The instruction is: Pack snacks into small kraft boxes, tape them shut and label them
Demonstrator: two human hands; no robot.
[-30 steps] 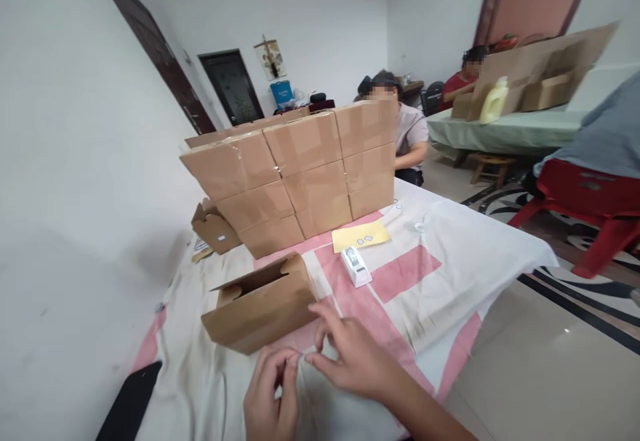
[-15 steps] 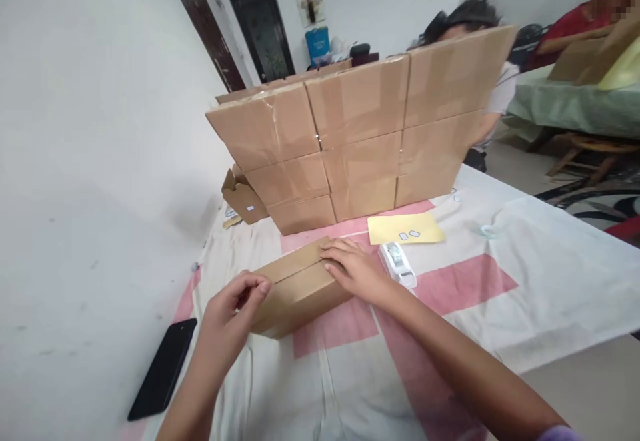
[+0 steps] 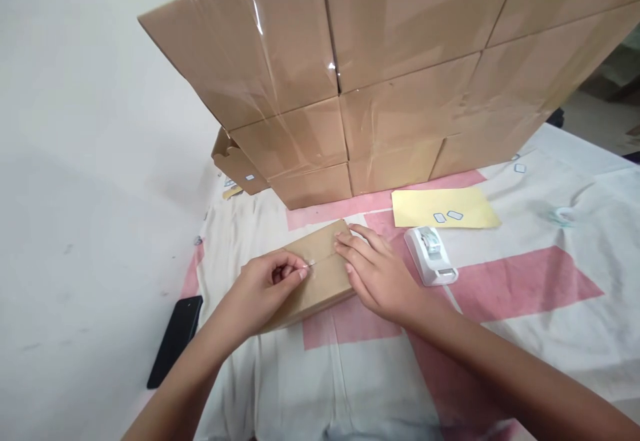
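A closed brown cardboard box [image 3: 323, 279] lies on the cloth in front of me, its top seam running between my hands. My left hand [image 3: 273, 287] is closed in a pinch over the seam, thumb against forefinger, with a small shiny bit of clear tape [image 3: 307, 267] at the fingertips. Flat on the right end of the lid rest the fingers of my right hand [image 3: 373, 267], spread and holding the box down. A white tape dispenser [image 3: 431, 256] stands just right of that hand.
Stacked, taped cardboard boxes [image 3: 400, 107] form a wall behind. A yellow sheet [image 3: 420, 207] bears small labels [image 3: 455, 215]. An open carton [image 3: 243, 169] stands back left, a black phone [image 3: 176, 341] lies left, and a tape roll [image 3: 565, 214] lies right.
My view has tipped down and closer. My left hand has moved from the box's near left end onto the lid's seam. The right hand stays on the lid.
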